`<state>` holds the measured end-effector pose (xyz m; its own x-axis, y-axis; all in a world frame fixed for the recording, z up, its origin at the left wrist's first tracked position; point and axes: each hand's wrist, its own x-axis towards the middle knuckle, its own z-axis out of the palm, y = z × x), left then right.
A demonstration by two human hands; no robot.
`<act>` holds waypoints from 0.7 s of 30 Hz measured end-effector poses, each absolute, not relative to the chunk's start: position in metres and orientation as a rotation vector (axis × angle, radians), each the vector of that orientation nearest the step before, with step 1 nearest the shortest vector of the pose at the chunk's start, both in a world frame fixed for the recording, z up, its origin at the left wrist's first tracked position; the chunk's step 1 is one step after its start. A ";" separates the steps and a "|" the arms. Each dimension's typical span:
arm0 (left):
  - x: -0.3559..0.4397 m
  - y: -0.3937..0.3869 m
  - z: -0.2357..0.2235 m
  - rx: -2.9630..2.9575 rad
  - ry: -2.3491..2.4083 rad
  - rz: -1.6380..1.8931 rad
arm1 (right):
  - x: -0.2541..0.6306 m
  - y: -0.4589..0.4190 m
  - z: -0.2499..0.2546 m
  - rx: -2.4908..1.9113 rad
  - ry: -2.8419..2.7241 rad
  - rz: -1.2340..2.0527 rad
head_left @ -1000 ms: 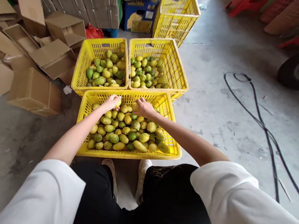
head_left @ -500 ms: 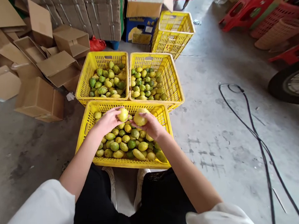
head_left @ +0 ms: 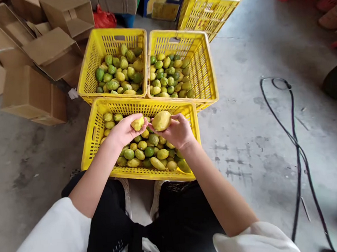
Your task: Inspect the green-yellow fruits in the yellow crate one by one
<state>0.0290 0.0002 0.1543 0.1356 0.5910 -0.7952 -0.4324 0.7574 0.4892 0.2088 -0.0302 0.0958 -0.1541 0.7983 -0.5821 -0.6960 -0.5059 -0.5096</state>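
Above the near yellow crate [head_left: 86, 146], my left hand [head_left: 126, 131] is closed round a yellow lemon [head_left: 137, 123]. Beside it, my right hand [head_left: 180, 131] grips a larger yellow lemon [head_left: 161, 121] between thumb and fingers. The two hands are close together, with their fingertips almost meeting. Below them, the crate holds many green and yellow lemons [head_left: 140, 154], partly hidden by my hands and forearms.
Behind stand a left yellow crate [head_left: 83, 83] and a right yellow crate [head_left: 202, 70], both holding lemons. Another yellow crate [head_left: 204, 13] is farther back. Cardboard boxes [head_left: 26, 93] pile up at left. A black cable [head_left: 296, 144] lies on the floor at right.
The view has tilted down and come closer to the crates. Both lemons have been turned in my hands, the right one now lying more sideways. Each hand keeps its hold.
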 end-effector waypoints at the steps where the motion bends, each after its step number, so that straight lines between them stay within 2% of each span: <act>1: 0.028 0.000 0.156 0.184 1.234 0.739 | 0.208 -0.031 0.097 -1.046 -0.136 1.839; 9: 0.026 0.002 0.156 0.207 1.181 0.806 | 0.193 -0.031 0.112 -1.055 0.002 1.775; 14: 0.028 -0.002 0.146 0.295 1.226 0.680 | 0.192 -0.029 0.107 -1.190 0.055 1.762; 21: 0.031 -0.005 0.142 0.264 1.212 0.727 | 0.196 -0.030 0.095 -1.156 0.040 1.714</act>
<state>0.0308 -0.0053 0.1417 0.1624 0.6354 -0.7549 -0.3669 0.7491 0.5515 0.1962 -0.0302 0.0954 -0.0153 0.7127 -0.7013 -0.7446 -0.4762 -0.4677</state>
